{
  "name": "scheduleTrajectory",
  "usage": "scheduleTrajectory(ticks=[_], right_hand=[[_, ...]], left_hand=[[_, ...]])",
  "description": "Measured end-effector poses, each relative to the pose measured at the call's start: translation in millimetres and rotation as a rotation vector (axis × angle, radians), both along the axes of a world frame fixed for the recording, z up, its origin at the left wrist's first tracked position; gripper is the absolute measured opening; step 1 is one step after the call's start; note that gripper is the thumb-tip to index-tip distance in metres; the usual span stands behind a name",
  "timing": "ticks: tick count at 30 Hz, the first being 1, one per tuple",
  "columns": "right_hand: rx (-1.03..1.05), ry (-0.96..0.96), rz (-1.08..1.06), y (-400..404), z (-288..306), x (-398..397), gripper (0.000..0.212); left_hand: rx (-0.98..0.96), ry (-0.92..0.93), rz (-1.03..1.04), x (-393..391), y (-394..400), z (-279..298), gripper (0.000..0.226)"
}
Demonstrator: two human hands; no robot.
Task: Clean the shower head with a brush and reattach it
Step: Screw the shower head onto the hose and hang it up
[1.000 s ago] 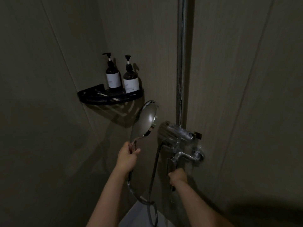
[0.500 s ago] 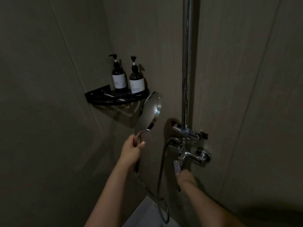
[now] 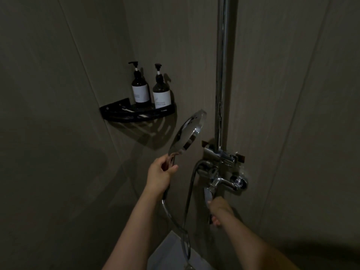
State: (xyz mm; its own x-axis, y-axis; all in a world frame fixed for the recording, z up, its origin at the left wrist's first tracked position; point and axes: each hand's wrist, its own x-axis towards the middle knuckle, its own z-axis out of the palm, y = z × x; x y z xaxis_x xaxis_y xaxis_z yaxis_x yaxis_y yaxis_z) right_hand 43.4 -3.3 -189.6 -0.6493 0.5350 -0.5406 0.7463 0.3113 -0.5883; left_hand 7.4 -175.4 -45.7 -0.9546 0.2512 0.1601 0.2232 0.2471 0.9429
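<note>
Chrome riser pipe (image 3: pixel 222 75) is the landmark: the shower head (image 3: pixel 188 133) is held to its left, off any mount, tilted with its round face turned away toward the corner wall. The left hand (image 3: pixel 160 175) is wrapped around its handle. Below the pipe, the right hand (image 3: pixel 219 210) curls around the lower end of the mixer lever (image 3: pixel 209 193) on the tap (image 3: pixel 224 182); whether it also holds a brush I cannot tell. The hose (image 3: pixel 187 201) loops down from the tap and back up to the handle. Left of the pipe, two pump bottles (image 3: pixel 151 90) stand on a black corner shelf (image 3: pixel 136 114). Risk, as I judge it: shifting the lever could send water spraying, and a wet handle could slip, letting the head swing on its hose into the wall.
</note>
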Motion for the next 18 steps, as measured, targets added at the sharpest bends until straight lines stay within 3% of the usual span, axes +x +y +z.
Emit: scheduleTrajectory(ticks=[2,5,6,7,9,13,18], right_hand=[[-0.118,0.003,-0.010,-6.4,10.7,1.8,0.037],[-0.465,0.038,0.074,-25.2,44.0,3.9,0.027],[-0.516,0.128,0.121,-31.8,55.7,2.1,0.014],[-0.520,0.277,0.176,-36.9,64.7,-1.4,0.015],[-0.453,0.541,0.339,-49.7,84.0,-8.3,0.047],[-0.234,0.773,0.400,-60.2,114.5,-14.4,0.029],[-0.077,0.674,0.408,-58.1,105.6,-17.8,0.030]], left_hand=[[0.080,-0.015,-0.009,2.3,0.0,-1.9,0.020],[0.177,0.006,0.004,3.1,5.1,-3.1,0.023],[0.202,0.007,0.014,2.3,8.0,-2.2,0.025],[0.235,-0.018,0.019,0.9,11.1,-1.8,0.026],[0.282,-0.119,0.006,1.4,14.5,-2.3,0.027],[0.351,-0.184,-0.040,-3.8,14.8,-7.3,0.025],[0.312,-0.270,-0.017,-9.5,18.5,-16.0,0.023]])
